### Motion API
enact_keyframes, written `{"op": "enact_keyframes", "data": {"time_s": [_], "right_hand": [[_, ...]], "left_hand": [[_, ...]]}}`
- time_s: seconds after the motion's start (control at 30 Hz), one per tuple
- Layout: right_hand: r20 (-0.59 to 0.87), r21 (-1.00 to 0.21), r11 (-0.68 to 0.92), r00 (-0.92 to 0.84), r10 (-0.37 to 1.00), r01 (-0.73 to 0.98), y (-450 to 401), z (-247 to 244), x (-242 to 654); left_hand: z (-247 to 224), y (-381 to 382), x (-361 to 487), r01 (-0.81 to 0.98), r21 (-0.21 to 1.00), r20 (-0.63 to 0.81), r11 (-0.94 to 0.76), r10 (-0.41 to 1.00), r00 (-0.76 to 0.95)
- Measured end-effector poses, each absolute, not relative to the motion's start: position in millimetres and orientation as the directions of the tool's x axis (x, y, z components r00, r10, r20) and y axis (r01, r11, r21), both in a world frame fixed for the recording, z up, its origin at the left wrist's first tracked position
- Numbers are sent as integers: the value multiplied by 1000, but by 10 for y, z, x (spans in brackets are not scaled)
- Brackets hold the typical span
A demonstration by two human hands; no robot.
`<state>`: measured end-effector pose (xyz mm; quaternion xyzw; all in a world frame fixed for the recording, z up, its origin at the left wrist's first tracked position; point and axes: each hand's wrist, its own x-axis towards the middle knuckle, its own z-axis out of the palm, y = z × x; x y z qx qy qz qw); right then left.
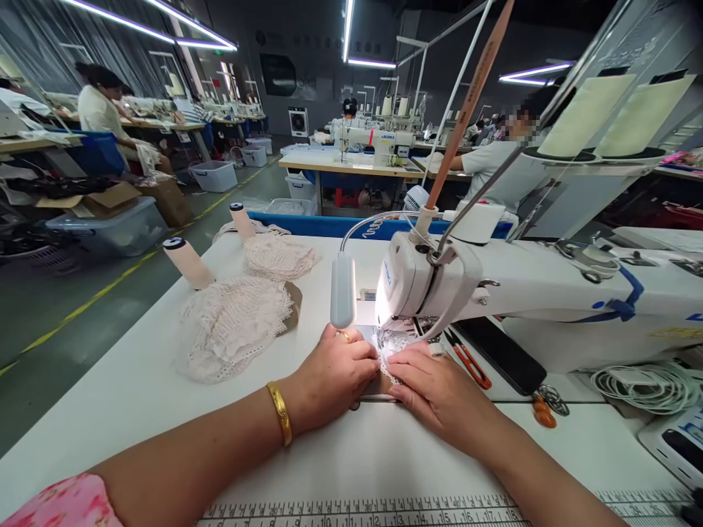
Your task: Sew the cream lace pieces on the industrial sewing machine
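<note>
A small piece of white lace fabric (391,345) lies under the needle area of a white sewing machine (417,274), lit by a lamp. At its left edge is my left hand (339,369), fingers bent and closed on the lace; the fingertips are partly hidden. From the right, my right hand (433,384) rests on the lace with its fingers stretched out and thumb apart. The needle itself cannot be made out clearly. Left of the machine lie a larger pile of lace pieces (233,326) and a second pile (280,256) behind it.
Two thread cones (190,263) lie by the lace piles. Right of the needle are red-handled snips (469,359), a black phone (499,351) and a keyring with an orange charm (543,413). A ruler strip (351,511) runs along the front edge. Co-workers sit at machines beyond.
</note>
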<state>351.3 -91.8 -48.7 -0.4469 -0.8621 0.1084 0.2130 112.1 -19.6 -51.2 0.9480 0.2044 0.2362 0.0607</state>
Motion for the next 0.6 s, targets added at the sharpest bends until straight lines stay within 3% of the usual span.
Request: {"op": "enact_keyframes", "data": {"time_s": [0.3,0.6], "right_hand": [[292,-323,585,-510,809,744,-901,-549,3502],[299,-312,585,-507,808,748,-892,-546,3476]], "left_hand": [[-495,-198,1142,367,128,399,-922,386,832],[-506,-183,1143,347,146,399,-926,377,836]]}}
